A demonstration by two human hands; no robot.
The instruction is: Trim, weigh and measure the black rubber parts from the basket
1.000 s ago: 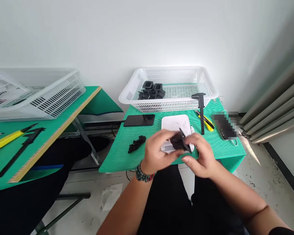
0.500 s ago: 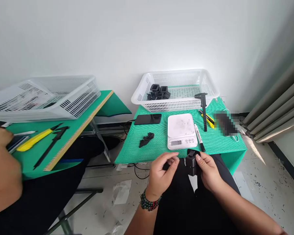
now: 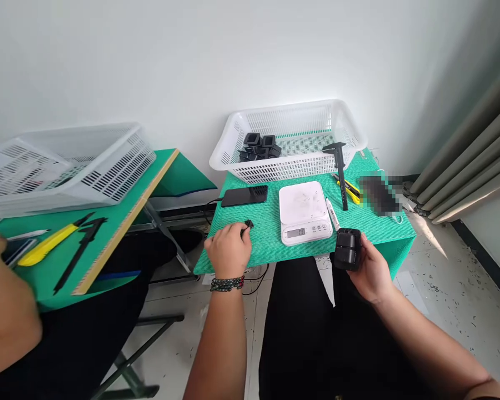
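My right hand (image 3: 375, 272) grips a black molded plastic part (image 3: 346, 250) with two box-like sections, held up at the near edge of the table. My left hand (image 3: 229, 250), with a beaded bracelet at the wrist, is over the left side of the green cloth. Its fingers are curled down on a small heap of black scraps (image 3: 249, 224), mostly covered by the hand. What the fingertips pinch is hidden. Between the hands is a white digital scale (image 3: 302, 203). A marker (image 3: 332, 214) lies beside it, partly behind the black part.
A white basket (image 3: 283, 172) at the back holds several black parts (image 3: 259, 147). Also on the cloth are a phone (image 3: 245, 195), a caliper (image 3: 339, 175) leaning on the basket, and a yellow cutter (image 3: 352, 191). At left, a co-worker's arm (image 3: 8, 300) is by another table.
My left hand has moved left, from beside the black part onto the scraps. My right hand has raised the part slightly to the right and turned it. The view has shifted a little.
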